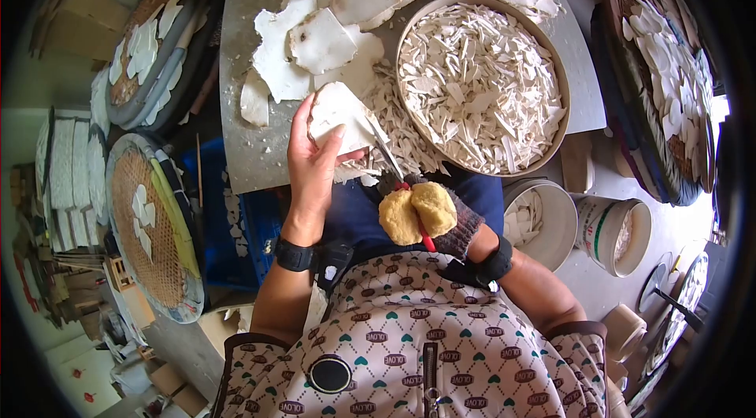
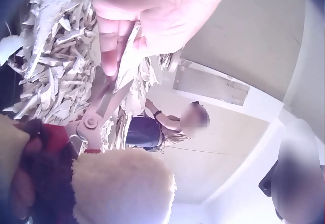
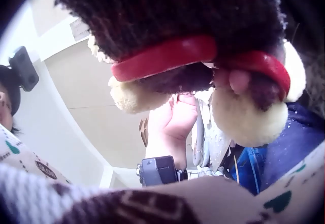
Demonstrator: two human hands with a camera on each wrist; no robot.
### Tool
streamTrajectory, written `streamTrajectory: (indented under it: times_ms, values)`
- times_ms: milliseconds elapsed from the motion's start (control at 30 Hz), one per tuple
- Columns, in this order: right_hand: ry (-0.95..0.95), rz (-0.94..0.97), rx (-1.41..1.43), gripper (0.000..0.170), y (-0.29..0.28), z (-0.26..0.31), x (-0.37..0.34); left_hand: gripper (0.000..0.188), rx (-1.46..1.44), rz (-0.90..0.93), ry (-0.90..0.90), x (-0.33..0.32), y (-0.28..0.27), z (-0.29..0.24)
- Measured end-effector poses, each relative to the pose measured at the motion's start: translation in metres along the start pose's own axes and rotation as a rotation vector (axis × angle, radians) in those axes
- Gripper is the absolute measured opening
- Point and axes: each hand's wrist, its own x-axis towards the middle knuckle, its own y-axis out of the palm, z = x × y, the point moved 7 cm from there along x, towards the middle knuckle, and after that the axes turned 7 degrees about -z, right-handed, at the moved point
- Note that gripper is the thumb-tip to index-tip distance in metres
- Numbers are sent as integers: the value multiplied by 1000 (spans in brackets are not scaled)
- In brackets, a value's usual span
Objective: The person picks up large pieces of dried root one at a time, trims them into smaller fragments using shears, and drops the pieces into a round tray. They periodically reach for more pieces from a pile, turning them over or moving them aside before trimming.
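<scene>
The head view is evenly lit and fairly sharp at the bench (image 1: 253, 152), with a white glare patch at the right edge and fisheye curving into black corners. The left wrist view is bright, the upper hand (image 2: 157, 10) washed pinkish. The right wrist view is hazy, its nearest sleeve (image 3: 127, 206) soft.

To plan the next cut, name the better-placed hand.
Probably the right hand: it grips the red-handled shears, their blades at the edge of the white piece, while the left hand holds that piece.
</scene>
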Motion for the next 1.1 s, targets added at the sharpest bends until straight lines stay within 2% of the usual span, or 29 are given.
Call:
streamTrajectory:
  times_ms: [33, 133, 267, 367, 467, 600, 633, 667, 700, 733, 767, 800, 867, 933, 967, 1033, 1100]
  values:
    - [63, 47, 321, 26, -1, -4, 2, 56, -6, 17, -18, 1, -1, 0]
    - [89, 89, 464, 26, 13, 4, 1, 57, -3, 44, -56, 4, 0, 0]
    - [113, 114, 578, 26, 3, -6, 1, 57, 10, 71, -114, 6, -5, 6]
    - [25, 21, 220, 25, -3, -6, -1, 55, 14, 67, -126, 7, -6, 7]
    - [30, 109, 393, 24, 0, -5, 1, 48, 0, 86, -179, 6, -5, 9]
    - [56, 107, 351, 24, -18, -18, 5, 39, -100, 100, -309, 8, -14, 5]
    - [72, 114, 311, 24, -25, -19, 5, 28, -198, 110, -267, 11, -18, 1]
    - [87, 121, 273, 24, -25, -17, 5, 25, -112, 124, -108, 16, -24, -9]
    - [185, 145, 520, 25, -19, -15, 1, 22, -25, 137, 51, 19, -28, -20]
    - [115, 174, 464, 25, -17, -12, 3, 20, 61, 149, 209, 19, -29, -30]
    - [47, 200, 409, 25, -12, -11, 4, 20, 172, 123, 323, 18, -30, -36]
    - [-20, 223, 356, 26, -6, -10, 6, 28, 456, 94, 525, 13, -26, -44]
    - [3, 268, 516, 27, 10, -7, 9, 31, 547, 85, 744, 3, -19, -48]
    - [72, 290, 684, 28, 23, -2, 12, 33, 596, 85, 779, -4, -15, -48]
    - [22, 323, 599, 30, 27, 1, 12, 34, 619, 85, 797, -7, -13, -48]
    - [-69, 192, 192, 31, 19, 0, 12, 35, 648, 80, 827, -9, -10, -50]
    - [69, 289, 602, 31, 24, -2, 14, 36, 671, 87, 840, -9, -10, -49]
